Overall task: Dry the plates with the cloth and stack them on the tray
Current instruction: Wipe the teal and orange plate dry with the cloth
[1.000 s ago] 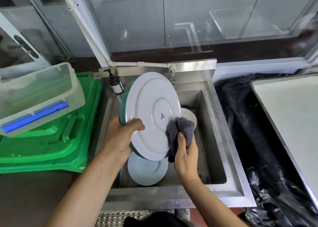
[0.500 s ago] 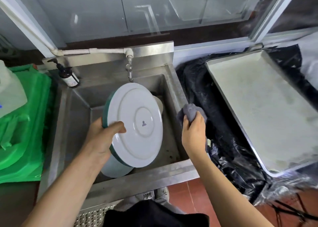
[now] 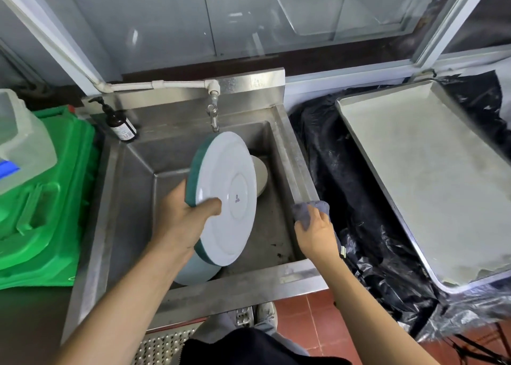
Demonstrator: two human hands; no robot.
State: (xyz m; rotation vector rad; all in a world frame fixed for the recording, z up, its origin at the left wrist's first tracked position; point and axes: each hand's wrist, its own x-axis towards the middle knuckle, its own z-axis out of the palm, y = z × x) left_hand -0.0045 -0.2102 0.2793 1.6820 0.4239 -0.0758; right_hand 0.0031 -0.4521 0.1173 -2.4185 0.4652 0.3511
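My left hand (image 3: 184, 223) grips a large white plate (image 3: 229, 187) with a green rim, tilted on edge over the steel sink (image 3: 293, 154), its underside facing me. My right hand (image 3: 315, 232) is closed on a grey cloth (image 3: 307, 211) over the sink's right rim, apart from the plate. Two more plates lie in the basin: a pale one (image 3: 193, 272) under the held plate and a white one (image 3: 260, 175) behind it. The metal tray (image 3: 431, 187) lies to the right, with nothing on it.
A tap (image 3: 213, 115) hangs above the basin and a brown soap bottle (image 3: 120, 122) stands at the back left corner. A green crate (image 3: 41, 207) and a clear plastic box (image 3: 19, 137) sit to the left. Black plastic sheeting (image 3: 348, 187) lies under the tray.
My right hand has taken the cloth off the plate and moved right to the sink's rim. The view has swung right, bringing the whole tray into sight. The plate stays in my left hand.
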